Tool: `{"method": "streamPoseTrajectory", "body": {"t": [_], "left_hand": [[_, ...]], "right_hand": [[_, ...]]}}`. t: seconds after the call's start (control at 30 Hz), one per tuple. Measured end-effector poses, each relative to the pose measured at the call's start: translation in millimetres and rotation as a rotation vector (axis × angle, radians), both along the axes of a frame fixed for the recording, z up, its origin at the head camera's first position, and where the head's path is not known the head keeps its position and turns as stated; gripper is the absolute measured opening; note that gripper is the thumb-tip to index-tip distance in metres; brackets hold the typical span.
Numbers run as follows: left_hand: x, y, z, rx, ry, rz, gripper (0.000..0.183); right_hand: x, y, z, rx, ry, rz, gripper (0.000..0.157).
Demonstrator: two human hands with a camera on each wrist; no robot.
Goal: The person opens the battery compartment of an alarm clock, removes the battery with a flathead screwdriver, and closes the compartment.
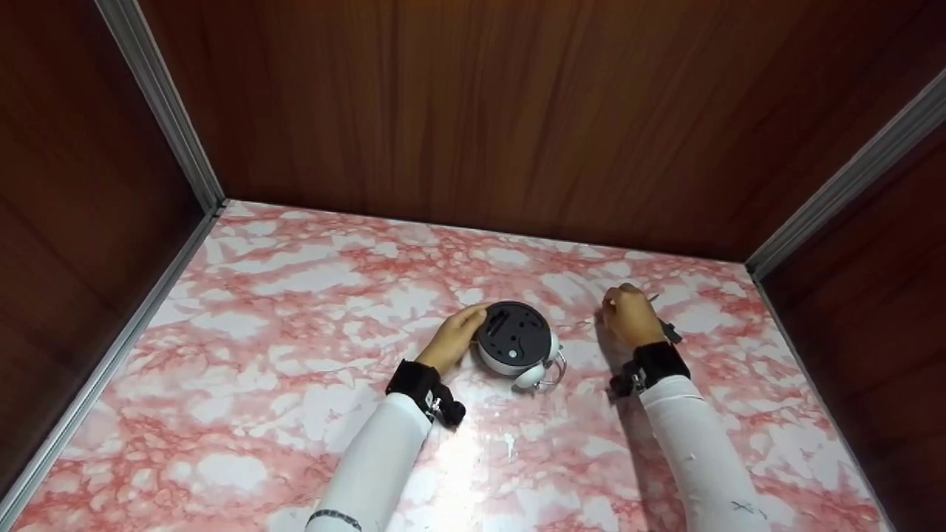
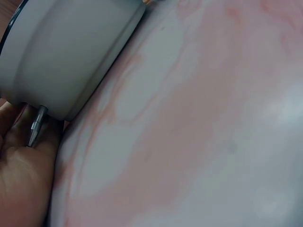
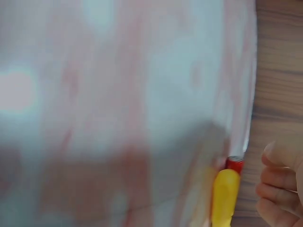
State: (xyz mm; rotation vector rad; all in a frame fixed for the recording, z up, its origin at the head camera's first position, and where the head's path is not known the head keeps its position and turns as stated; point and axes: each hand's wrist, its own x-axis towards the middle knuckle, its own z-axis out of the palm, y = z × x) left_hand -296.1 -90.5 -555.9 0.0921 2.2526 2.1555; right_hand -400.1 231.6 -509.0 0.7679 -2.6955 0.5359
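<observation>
Gripping alarm clock (image 1: 519, 343), black back (image 1: 526, 334) uppermost, with left hand (image 1: 454, 338) at its ten o'clock edge. Holding right hand (image 1: 630, 318) curled, at three o'clock from clock; unable to determine whether gripping anything. Recommended: steady clock firmly, leave dark recess (image 1: 498, 323) uncovered.

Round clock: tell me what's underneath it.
The round clock lies black side up on the marbled tabletop, which shows right up to the clock's edge. Its downward side and the patch it covers are hidden; anything else under there cannot be seen.
</observation>
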Motion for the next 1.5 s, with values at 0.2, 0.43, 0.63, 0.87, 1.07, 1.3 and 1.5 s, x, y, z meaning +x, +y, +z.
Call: {"method": "streamPoseTrajectory", "body": {"t": [0.2,0.43,0.63,0.87,1.07,1.3,1.5], "left_hand": [[0.5,-0.1,0.2,0.008,0.025,-0.011,0.041],[0.1,0.5,-0.2,0.018,0.016,-0.015,0.042],[1.0,0.1,0.3,0.004,0.003,-0.006,0.042],[1.1,1.8,-1.4,0.049,0.0,-0.002,0.041],[2.0,1.9,-0.9,0.028,0.009,-0.009,0.041],[1.4,0.2,-2.0,0.007,0.01,-0.009,0.042],[0.7,0.8,-1.1,0.019,0.006,0.001,0.043]], "right_hand": [[9.6,-6.2,1.0,-0.064,0.014,0.016,0.007],[27.8,-19.6,-5.9,-0.133,-0.032,0.003,0.01],[42.2,-30.2,-19.2,-0.223,-0.097,0.084,0.008],[54.1,-35.1,-26.5,-0.29,-0.218,0.129,0.016],[62.1,-32.5,-28.0,-0.406,-0.378,0.183,0.028],[70.7,-31.3,-26.7,-0.541,-0.64,0.319,0.048],[73.9,-38.1,-26.7,-0.522,-0.717,0.337,0.059]]}}
